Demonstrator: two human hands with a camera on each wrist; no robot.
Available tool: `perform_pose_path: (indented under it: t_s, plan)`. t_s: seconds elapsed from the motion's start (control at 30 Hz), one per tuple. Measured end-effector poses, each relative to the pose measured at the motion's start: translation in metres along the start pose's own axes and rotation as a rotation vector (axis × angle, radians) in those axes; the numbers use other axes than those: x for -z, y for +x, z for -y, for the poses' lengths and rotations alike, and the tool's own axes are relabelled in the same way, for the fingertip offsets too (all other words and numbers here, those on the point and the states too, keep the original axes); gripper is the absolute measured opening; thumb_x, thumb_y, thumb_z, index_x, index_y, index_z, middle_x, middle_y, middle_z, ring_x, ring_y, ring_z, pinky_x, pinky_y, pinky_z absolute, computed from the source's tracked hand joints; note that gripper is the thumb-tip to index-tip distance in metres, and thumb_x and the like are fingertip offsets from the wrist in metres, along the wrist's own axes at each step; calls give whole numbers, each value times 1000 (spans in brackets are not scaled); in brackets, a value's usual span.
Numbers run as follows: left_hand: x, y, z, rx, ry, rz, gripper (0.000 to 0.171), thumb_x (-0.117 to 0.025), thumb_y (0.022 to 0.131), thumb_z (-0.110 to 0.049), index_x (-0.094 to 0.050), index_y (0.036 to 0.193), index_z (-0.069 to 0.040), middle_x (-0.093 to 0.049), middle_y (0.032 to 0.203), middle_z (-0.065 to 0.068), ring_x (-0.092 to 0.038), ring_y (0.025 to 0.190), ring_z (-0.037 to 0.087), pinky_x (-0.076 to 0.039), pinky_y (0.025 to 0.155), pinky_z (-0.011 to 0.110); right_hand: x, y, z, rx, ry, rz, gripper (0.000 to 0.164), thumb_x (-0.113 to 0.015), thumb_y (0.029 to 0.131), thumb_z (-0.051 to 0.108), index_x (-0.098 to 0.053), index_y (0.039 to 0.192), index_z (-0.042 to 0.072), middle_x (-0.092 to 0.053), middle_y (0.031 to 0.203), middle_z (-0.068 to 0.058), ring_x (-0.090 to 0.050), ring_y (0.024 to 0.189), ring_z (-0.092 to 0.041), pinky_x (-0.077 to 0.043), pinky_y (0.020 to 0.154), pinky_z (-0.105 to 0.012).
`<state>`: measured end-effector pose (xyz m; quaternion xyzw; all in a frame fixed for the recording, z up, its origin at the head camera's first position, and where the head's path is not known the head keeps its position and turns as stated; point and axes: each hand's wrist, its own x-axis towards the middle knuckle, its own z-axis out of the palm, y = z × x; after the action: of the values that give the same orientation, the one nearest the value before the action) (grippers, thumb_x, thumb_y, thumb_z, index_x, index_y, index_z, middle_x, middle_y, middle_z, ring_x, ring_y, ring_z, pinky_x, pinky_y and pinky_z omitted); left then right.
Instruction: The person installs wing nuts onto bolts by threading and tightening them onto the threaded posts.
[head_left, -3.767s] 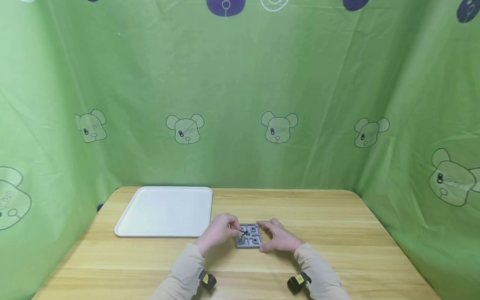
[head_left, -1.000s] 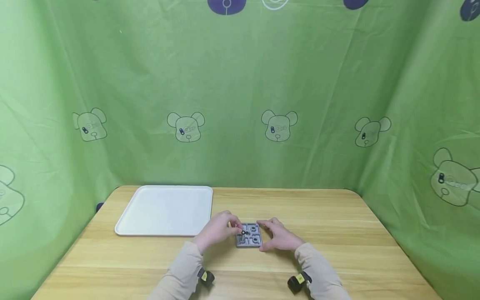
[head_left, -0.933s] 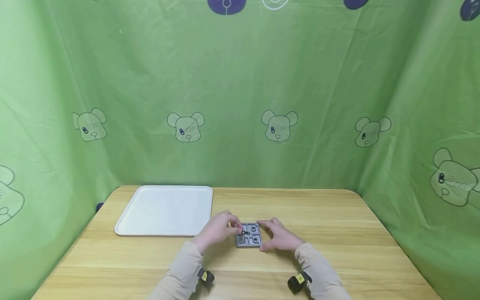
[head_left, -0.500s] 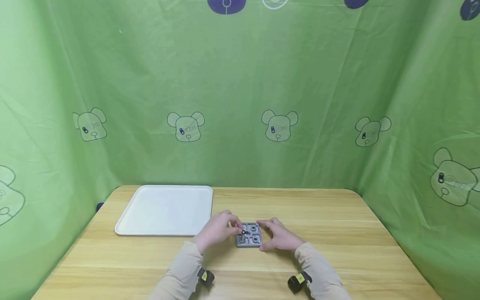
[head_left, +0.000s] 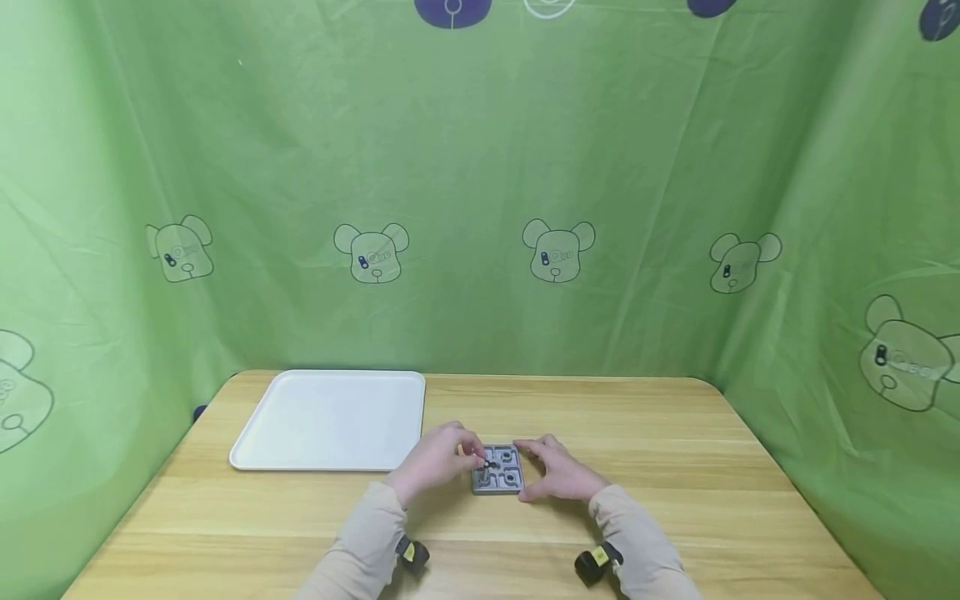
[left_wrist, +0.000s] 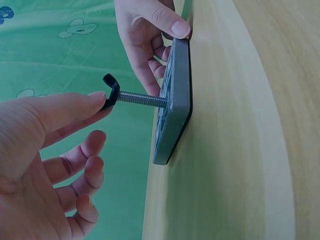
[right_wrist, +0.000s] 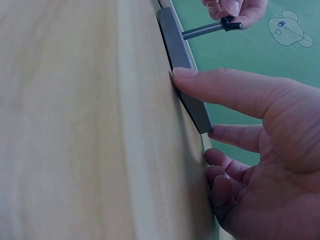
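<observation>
A square grey block (head_left: pixel 510 479) with round holes and curved grooves in its top lies flat on the table. From its left part a threaded wing bolt (left_wrist: pixel 142 99) stands upright, with a long stretch of thread showing above the block. My left hand (head_left: pixel 438 457) pinches the black wings at the bolt's top between thumb and index finger. Its other fingers are loosely curled and touch nothing. My right hand (head_left: pixel 558 473) grips the block's right side, thumb (right_wrist: pixel 187 74) on the near edge and index finger at the far corner. The bolt's lower end is hidden inside the block.
A white tray (head_left: pixel 330 421) lies at the back left of the wooden table (head_left: pixel 637 425), to the left of the block. Green curtains (head_left: pixel 480 167) with bear prints hang behind and at both sides. Each wrist wears a black camera.
The wing bolt's black wings have turned a little between the left thumb and finger. The right hand and the block have kept their place, and the tray has not moved.
</observation>
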<state>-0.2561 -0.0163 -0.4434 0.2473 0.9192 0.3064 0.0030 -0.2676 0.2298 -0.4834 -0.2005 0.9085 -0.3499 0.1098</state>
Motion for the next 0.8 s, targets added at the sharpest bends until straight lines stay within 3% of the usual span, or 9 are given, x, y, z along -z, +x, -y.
perform_pose_path:
  t_s: [0.33, 0.8]
  plan:
    - [-4, 2, 3, -7, -4, -8, 6, -71, 86, -24, -73, 89, -19, -61, 83, -7, -57, 81, 11, -43, 73, 25, 0, 0, 2, -10, 15, 8, 92, -86, 63, 24, -45, 143, 6, -46, 117, -14, -47, 113, -29, -36, 104, -61]
    - [-6, 4, 8, -36, -51, 13, 6, -70, 87, -22, -72, 90, -17, -62, 82, -7, -53, 79, 6, -43, 73, 23, 1, -1, 1, 2, 0, 7, 91, -85, 64, 24, -45, 143, 6, -46, 116, -14, -47, 113, -29, -37, 103, -61]
